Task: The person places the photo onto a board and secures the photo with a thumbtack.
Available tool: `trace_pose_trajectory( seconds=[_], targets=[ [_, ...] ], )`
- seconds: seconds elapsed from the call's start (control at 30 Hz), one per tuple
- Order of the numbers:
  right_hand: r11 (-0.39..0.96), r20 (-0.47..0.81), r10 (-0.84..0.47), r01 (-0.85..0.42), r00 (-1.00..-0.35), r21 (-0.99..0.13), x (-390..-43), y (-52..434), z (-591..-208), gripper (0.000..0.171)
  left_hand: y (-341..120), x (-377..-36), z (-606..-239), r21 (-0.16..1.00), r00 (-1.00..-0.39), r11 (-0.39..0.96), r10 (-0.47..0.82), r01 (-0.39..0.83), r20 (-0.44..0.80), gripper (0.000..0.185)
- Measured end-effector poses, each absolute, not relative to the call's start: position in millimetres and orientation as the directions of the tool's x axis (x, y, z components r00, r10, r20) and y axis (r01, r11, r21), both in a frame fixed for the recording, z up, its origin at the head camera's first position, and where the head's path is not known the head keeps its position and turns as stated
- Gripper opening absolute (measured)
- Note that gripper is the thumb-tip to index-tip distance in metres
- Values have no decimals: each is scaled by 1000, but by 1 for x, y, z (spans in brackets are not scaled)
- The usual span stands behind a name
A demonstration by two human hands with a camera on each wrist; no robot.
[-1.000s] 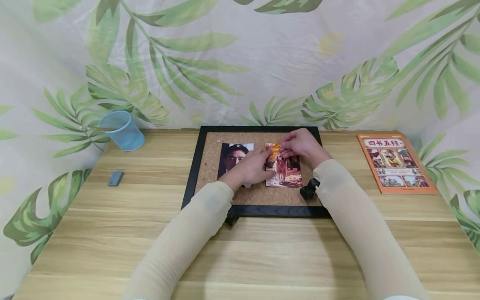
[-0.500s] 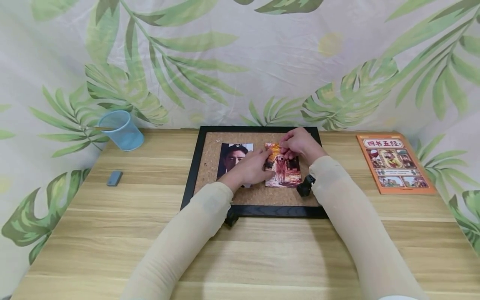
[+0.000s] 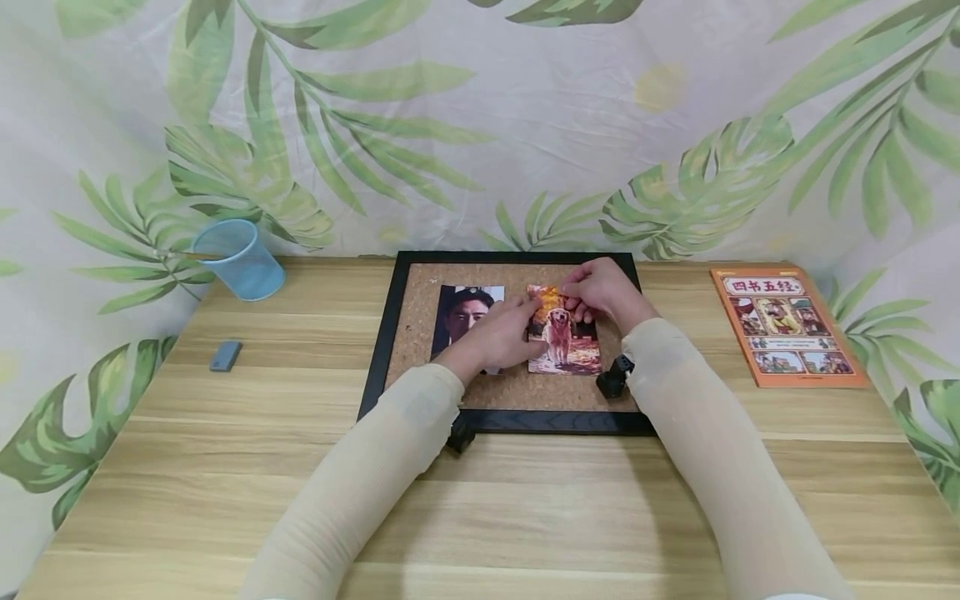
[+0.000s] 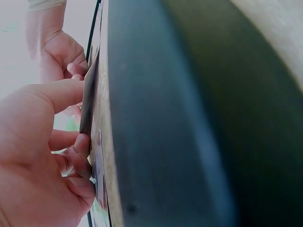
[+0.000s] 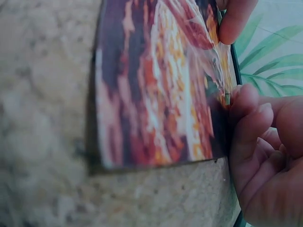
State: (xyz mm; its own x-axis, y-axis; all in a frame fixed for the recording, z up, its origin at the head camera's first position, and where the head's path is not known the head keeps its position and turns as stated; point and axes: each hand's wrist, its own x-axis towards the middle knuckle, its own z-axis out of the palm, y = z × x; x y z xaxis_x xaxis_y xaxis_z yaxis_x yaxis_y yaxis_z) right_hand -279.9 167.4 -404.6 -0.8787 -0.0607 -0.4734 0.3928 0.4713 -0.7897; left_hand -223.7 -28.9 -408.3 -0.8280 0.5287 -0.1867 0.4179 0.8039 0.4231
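Board: black-framed rectangular cork pinboard (image 3: 420,333) lying flat on the wooden tabletop (image 3: 525,517).
Photo: glossy print of a golden dog among orange leaves (image 3: 564,346), on the cork just right of a portrait photo (image 3: 459,312).
Left hand (image 3: 501,332): fingers straight, pressing the print's left edge.
Right hand (image 3: 603,290): fingers (image 5: 246,118) curled at the print's top edge; what they pinch is hidden.

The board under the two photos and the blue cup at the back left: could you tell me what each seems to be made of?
The board looks like cork: tan, speckled and grainy in the right wrist view, matte, in a smooth black frame, whether wood or plastic I cannot tell. The blue cup looks like fine mesh, probably metal: faintly see-through, with a solid rim.
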Motion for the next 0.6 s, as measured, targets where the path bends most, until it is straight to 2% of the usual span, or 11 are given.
trace_pose_trajectory(
  seconds=[0.6],
  targets=[
    [537,-494,-26,405,-869,-740,-283,170,-406,18,-26,-218,-407,374,-838,819,520,436,-163,75]
  ],
)
